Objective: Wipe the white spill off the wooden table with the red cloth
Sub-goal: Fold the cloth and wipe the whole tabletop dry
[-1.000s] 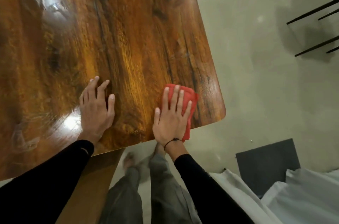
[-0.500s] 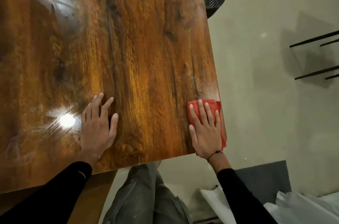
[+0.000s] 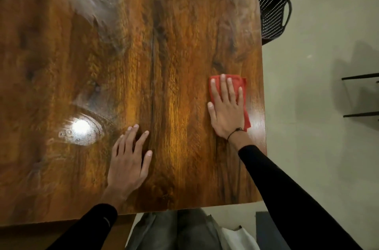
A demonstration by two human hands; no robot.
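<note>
My right hand [image 3: 226, 110] lies flat, fingers spread, pressing the red cloth [image 3: 240, 85] onto the wooden table [image 3: 174, 61] close to its right edge. The cloth shows beyond my fingertips and along the hand's right side. My left hand [image 3: 129, 159] rests palm down on the bare wood near the front edge, holding nothing. A pale wet smear with small bubbles [image 3: 82, 133] lies left of my left hand under a bright light glare. Another hazy whitish streak [image 3: 98, 10] runs across the far left part of the top.
A black perforated chair [image 3: 272, 14] stands at the table's far right corner. Thin black metal bars [image 3: 361, 96] cross the floor on the right. My legs [image 3: 174, 229] and something white [image 3: 238, 237] show below the front edge, beside a dark mat [image 3: 264, 227].
My right hand slid the red cloth from the front right corner farther up along the right edge. The view tilted up, showing more of the table. My left hand stayed flat.
</note>
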